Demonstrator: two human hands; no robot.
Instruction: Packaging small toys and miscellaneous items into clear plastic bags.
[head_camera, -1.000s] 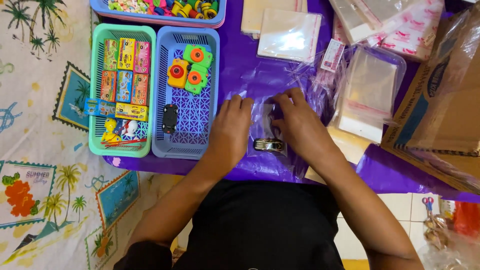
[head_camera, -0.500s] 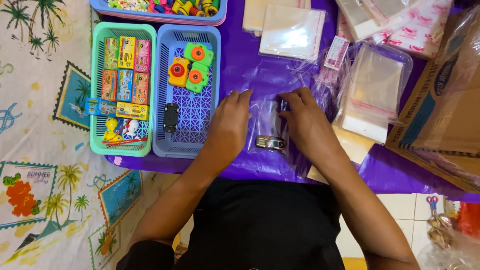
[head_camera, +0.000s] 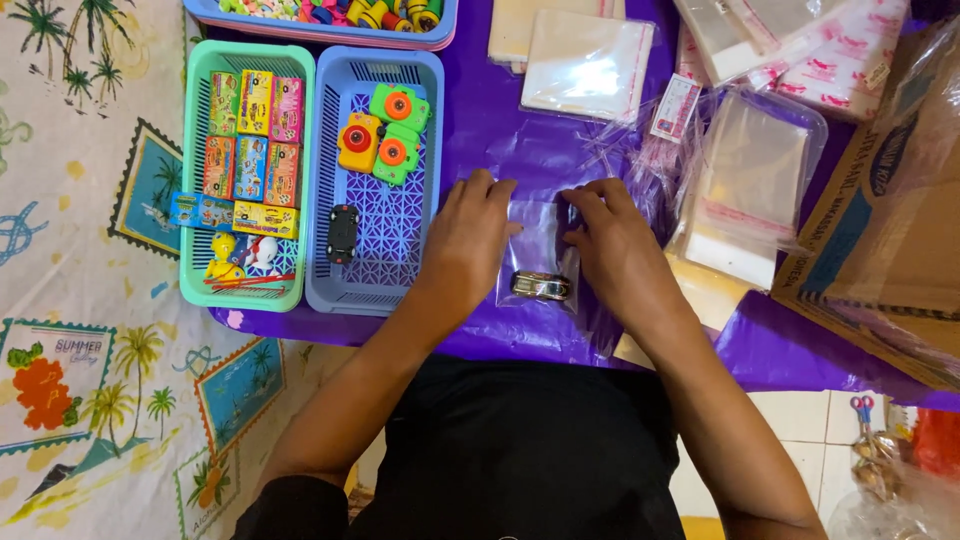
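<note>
Both hands, left hand (head_camera: 468, 235) and right hand (head_camera: 618, 245), press a clear bag (head_camera: 540, 250) holding 1 toy car (head_camera: 541, 286) on the purple desk (head_camera: 520, 150).

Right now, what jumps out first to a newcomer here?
Both hands, left hand and right hand, press on a clear bag with a small toy car inside, mid-frame on the purple sheet. To the left sit a green basket of colourful boxes and a blue basket with toy cameras.

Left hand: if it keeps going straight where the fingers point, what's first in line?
Probably bare purple table cover beyond the left hand, then the flat clear packet further up; the exact line is uncertain.
</note>
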